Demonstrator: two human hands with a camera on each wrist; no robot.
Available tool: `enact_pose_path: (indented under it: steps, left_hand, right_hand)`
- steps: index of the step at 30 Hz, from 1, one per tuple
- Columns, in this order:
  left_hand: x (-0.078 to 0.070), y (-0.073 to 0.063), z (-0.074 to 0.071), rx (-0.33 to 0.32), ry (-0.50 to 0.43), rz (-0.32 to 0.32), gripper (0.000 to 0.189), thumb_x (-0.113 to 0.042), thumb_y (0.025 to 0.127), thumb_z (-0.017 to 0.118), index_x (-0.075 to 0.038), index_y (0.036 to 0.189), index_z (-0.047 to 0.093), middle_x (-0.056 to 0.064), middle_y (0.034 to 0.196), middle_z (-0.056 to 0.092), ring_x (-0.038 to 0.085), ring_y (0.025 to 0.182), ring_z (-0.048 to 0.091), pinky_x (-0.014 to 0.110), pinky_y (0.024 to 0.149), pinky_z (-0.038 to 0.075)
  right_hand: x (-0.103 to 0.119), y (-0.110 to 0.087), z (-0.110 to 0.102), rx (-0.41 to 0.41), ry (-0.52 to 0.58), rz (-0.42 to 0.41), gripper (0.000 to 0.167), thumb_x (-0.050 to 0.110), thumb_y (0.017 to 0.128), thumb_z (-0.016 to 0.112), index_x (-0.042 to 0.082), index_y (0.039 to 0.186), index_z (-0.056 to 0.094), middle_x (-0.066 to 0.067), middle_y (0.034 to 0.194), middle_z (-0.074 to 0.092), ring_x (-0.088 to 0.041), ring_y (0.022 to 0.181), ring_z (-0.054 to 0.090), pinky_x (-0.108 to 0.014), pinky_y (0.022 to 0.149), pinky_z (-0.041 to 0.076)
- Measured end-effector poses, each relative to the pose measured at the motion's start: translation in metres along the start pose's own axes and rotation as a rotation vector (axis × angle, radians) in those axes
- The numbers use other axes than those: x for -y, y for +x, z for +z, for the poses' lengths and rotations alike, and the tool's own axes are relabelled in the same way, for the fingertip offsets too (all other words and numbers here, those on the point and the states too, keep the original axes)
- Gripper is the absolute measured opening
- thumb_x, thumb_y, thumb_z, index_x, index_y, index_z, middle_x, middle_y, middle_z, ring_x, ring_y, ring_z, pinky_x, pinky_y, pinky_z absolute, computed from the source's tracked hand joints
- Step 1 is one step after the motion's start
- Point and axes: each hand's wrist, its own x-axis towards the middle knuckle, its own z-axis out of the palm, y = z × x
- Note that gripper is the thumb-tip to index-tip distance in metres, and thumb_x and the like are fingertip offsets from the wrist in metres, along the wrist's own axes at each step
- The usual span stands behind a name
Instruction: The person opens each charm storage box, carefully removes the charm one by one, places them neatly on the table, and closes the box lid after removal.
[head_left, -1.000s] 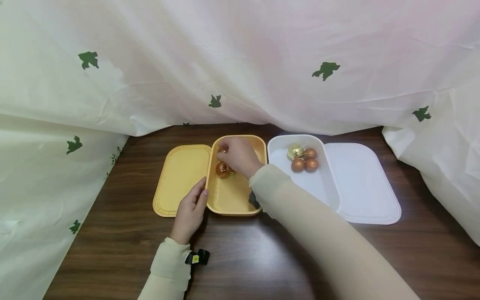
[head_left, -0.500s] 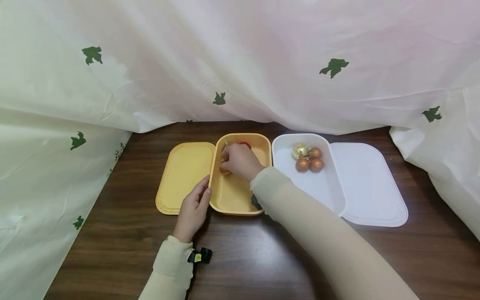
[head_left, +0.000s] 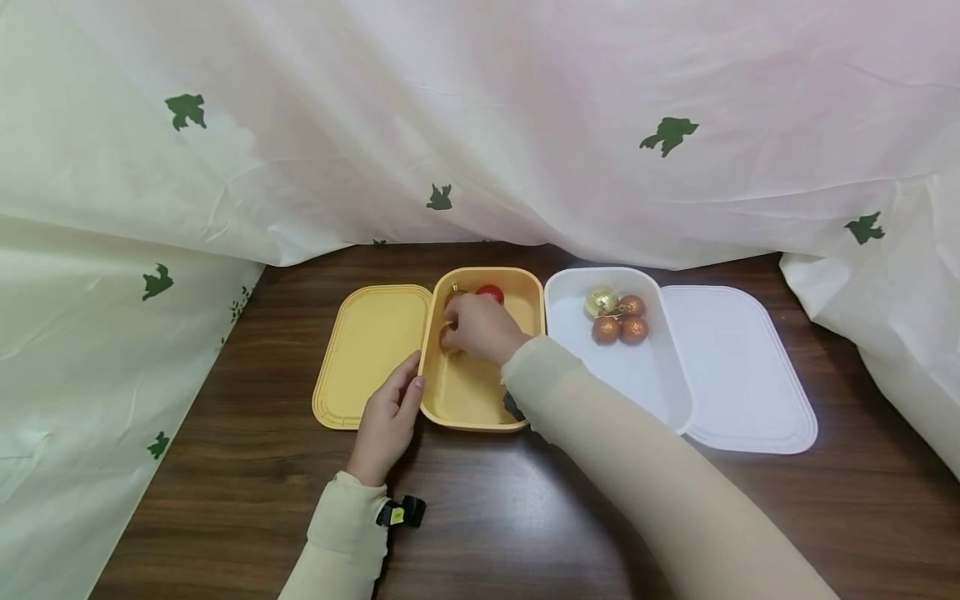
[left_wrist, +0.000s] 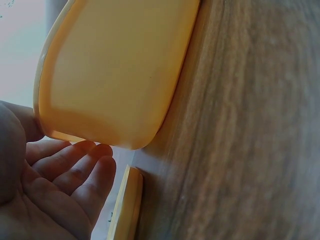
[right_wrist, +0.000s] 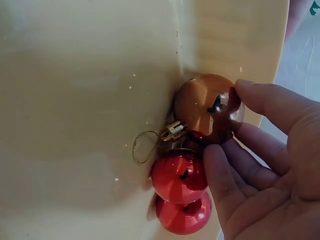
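Note:
In the right wrist view my right hand [right_wrist: 270, 160] pinches a shiny copper Christmas bauble [right_wrist: 207, 107] between thumb and fingers, inside the yellow box [head_left: 468, 421]. Its gold cap and a string loop [right_wrist: 142, 147] face the box floor. Shiny red baubles [right_wrist: 179, 177] lie beside that hand's fingertips. Behind the hand, the head view has a red bauble [head_left: 491, 293] and the gold-capped top of another bauble [head_left: 454, 292], partly hidden. My left hand [head_left: 384, 421] rests against the outside of the yellow box's left wall, with fingers nearly straight and touching it.
A white box [head_left: 622, 392] stands right of the yellow one, holding a gold bauble [head_left: 601, 302] and several glittery copper baubles [head_left: 633, 330]. A yellow lid [head_left: 367, 354] lies left, a white lid [head_left: 738, 367] right. White cloth [head_left: 480, 125] encloses the wooden table [head_left: 480, 517].
My right hand has moved from the far left corner of the yellow box nearer to me and taken hold of the copper bauble. A red bauble has come into view. My left hand stays put.

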Motion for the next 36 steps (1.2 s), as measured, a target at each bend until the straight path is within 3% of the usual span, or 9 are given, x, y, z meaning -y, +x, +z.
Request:
enact_pose_path:
  steps: [16,23,30,36]
  left_hand:
    - [-0.001,0.000,-0.001,0.003,0.023,0.008,0.043,-0.017,0.107,0.049,-0.005,0.149,0.047,0.013,0.143,0.056,0.023,0.130,0.055,0.041,0.106,0.047]
    - [0.000,0.001,-0.001,0.009,0.027,0.010,0.043,-0.018,0.107,0.049,-0.005,0.149,0.047,0.013,0.143,0.056,0.024,0.130,0.055,0.042,0.106,0.047]
    - [0.000,0.002,-0.001,0.012,0.029,-0.001,0.043,-0.019,0.108,0.049,-0.005,0.148,0.048,0.013,0.143,0.057,0.022,0.130,0.055,0.041,0.106,0.047]
    - [0.000,0.001,-0.002,0.013,0.028,-0.003,0.043,-0.018,0.108,0.049,-0.004,0.148,0.047,0.014,0.142,0.057,0.023,0.129,0.056,0.042,0.105,0.047]
  right_hand:
    - [-0.002,0.000,0.002,0.066,-0.055,0.000,0.040,0.024,0.082,0.084,0.010,0.118,0.073,-0.002,0.110,0.071,-0.018,0.094,0.062,-0.033,0.091,0.052]
    - [-0.003,-0.001,-0.001,0.050,-0.040,-0.013,0.038,0.022,0.080,0.085,0.010,0.114,0.074,0.000,0.106,0.071,-0.017,0.090,0.061,-0.031,0.087,0.052]
    - [-0.001,-0.002,-0.008,0.025,-0.006,-0.032,0.021,0.021,0.081,0.084,0.016,0.100,0.076,0.007,0.089,0.070,-0.016,0.080,0.059,-0.026,0.074,0.049]
    - [0.003,-0.004,-0.016,0.007,-0.015,-0.046,0.020,0.022,0.081,0.083,0.016,0.098,0.075,0.007,0.090,0.069,-0.016,0.083,0.058,-0.026,0.074,0.048]
